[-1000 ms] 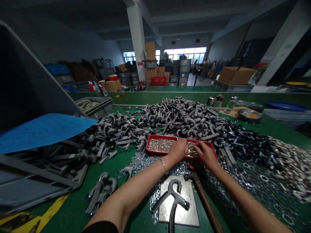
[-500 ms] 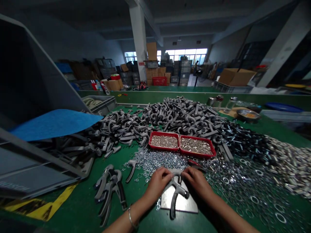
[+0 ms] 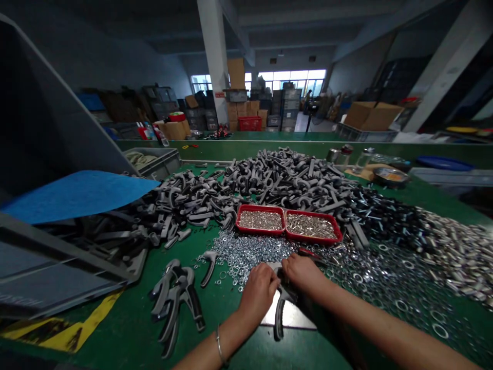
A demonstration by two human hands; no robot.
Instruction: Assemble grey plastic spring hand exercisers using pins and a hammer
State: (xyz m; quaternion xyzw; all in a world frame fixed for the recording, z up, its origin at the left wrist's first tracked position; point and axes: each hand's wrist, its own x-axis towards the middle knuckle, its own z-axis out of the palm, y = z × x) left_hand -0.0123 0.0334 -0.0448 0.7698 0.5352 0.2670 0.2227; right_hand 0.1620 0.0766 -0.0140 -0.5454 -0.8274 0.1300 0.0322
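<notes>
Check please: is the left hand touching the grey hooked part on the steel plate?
Touching: the head view shows the left hand closed over the grey hooked part at its top.

- 1 view, worn on the person's head, faces forward and down over the green table [image 3: 127, 329].
- Near, low in frame: left hand [image 3: 259, 294] and right hand [image 3: 304, 272]; the stacked cartons [image 3: 235, 110] stand far beyond.

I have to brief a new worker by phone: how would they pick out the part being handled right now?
On the green table, find the red two-compartment tray. Just nearer the camera lies a flat metal plate, and on it the grey hooked part. It alone lies on that plate, its upper end under the left hand and right hand.
</notes>
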